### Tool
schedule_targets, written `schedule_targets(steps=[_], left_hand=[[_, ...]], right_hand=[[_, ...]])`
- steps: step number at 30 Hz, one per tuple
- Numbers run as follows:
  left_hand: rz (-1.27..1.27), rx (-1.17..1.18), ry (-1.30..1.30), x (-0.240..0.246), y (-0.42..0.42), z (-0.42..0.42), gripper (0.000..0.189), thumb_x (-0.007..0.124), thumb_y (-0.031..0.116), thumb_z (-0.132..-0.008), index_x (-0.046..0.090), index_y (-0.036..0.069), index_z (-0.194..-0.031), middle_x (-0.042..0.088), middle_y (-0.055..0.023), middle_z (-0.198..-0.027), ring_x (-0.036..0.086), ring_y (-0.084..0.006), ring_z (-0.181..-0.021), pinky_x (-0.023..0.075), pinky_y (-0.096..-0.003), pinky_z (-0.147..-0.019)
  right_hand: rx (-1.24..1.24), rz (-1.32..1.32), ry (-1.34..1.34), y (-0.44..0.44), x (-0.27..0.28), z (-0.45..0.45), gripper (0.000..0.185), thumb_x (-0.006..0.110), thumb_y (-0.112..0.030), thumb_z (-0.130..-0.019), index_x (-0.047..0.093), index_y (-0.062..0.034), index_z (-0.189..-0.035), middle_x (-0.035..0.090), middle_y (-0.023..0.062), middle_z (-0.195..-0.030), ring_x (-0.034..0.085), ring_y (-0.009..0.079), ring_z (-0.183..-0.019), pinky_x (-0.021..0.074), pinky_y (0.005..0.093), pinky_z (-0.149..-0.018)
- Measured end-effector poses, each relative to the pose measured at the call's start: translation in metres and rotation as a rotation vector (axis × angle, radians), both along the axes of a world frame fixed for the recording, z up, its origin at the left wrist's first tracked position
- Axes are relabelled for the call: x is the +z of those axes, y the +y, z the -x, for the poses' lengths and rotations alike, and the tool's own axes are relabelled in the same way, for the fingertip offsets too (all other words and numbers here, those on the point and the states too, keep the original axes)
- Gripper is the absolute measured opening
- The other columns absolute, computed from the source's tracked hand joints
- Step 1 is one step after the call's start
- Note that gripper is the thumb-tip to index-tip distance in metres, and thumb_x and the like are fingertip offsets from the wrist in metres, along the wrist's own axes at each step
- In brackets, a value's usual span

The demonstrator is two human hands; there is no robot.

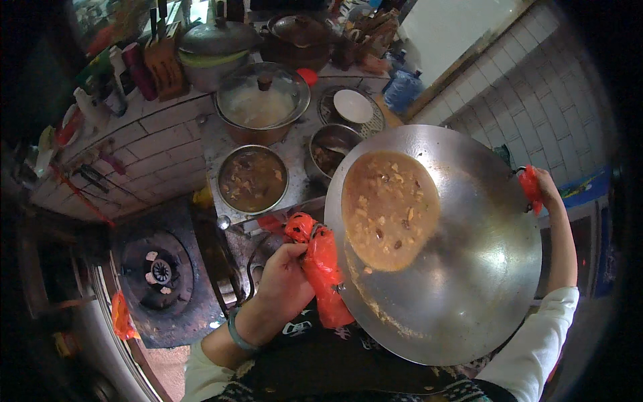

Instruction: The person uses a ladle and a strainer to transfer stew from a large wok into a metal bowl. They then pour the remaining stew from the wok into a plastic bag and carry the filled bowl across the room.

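Observation:
A large metal wok [472, 281] is held up in front of me, tilted to the left, with brown stew [392, 211] pooled on its left side. My left hand [284, 281] is closed on the wok's left handle, which has a red plastic bag [321, 271] wrapped round it. At the far right my right hand [546, 187] grips the other handle, also covered in red plastic. Just left of the wok, a round metal bowl [252, 179] of similar brown stew stands on the counter. Behind the wok's left rim is a metal pot [331, 151] with some food and a utensil in it.
A gas burner [161, 271] lies at the lower left. Beyond the bowl stands a glass-lidded pot [262, 105]. A white bowl [353, 106] sits on a patterned round mat. Further back are lidded pots, bottles and wooden spatulas. A tiled wall [532, 85] rises at the right.

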State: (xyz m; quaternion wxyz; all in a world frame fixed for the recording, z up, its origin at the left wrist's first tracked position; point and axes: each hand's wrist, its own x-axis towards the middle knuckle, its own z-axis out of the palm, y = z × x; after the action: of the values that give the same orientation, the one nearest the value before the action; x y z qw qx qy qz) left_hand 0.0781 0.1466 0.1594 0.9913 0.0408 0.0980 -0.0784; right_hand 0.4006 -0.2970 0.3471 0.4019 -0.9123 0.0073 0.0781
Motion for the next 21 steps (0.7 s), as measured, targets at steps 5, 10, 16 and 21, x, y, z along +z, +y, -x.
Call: schedule_targets(steps=[5,10,16,21], left_hand=[[-0.012,-0.005,0.029,-0.014,-0.018,-0.001,0.037,0.038,0.018,-0.080,0.040,-0.001,-0.113,0.047,-0.0136,-0.114,0.043,-0.0256,-0.107,0.0277,-0.0403,-0.096],[0.006,-0.038,0.039,-0.023,-0.023,-0.003,0.040,0.038,0.019,-0.080,0.038,-0.001,-0.115,0.044,-0.0141,-0.118,0.041,-0.0266,-0.110,0.0259,-0.0416,-0.097],[0.042,-0.072,0.062,-0.036,-0.030,-0.008,0.042,0.038,0.019,-0.079,0.037,0.000,-0.116,0.042,-0.0142,-0.120,0.038,-0.0270,-0.112,0.0229,-0.0423,-0.098],[0.172,-0.044,0.083,-0.032,0.003,-0.038,0.045,0.039,0.019,-0.078,0.035,0.000,-0.118,0.040,-0.0141,-0.122,0.036,-0.0272,-0.114,0.0208,-0.0430,-0.099]], right_hand=[[0.004,0.115,-0.077,-0.008,-0.010,-0.016,0.021,0.046,-0.023,-0.081,0.055,-0.0039,-0.078,0.054,0.0014,-0.066,0.049,0.0098,-0.054,0.0391,0.0236,-0.048],[0.018,0.040,-0.049,-0.012,-0.015,-0.019,0.021,0.047,-0.023,-0.082,0.056,-0.0044,-0.079,0.054,0.0001,-0.068,0.048,0.0086,-0.056,0.0379,0.0233,-0.048],[-0.011,0.053,-0.009,0.002,-0.028,-0.022,0.021,0.048,-0.024,-0.081,0.057,-0.0051,-0.080,0.054,-0.0010,-0.069,0.048,0.0083,-0.057,0.0383,0.0224,-0.049],[-0.002,0.148,0.035,0.053,-0.003,-0.076,0.021,0.050,-0.024,-0.080,0.057,-0.0044,-0.080,0.055,-0.0005,-0.069,0.049,0.0083,-0.057,0.0391,0.0219,-0.050]])
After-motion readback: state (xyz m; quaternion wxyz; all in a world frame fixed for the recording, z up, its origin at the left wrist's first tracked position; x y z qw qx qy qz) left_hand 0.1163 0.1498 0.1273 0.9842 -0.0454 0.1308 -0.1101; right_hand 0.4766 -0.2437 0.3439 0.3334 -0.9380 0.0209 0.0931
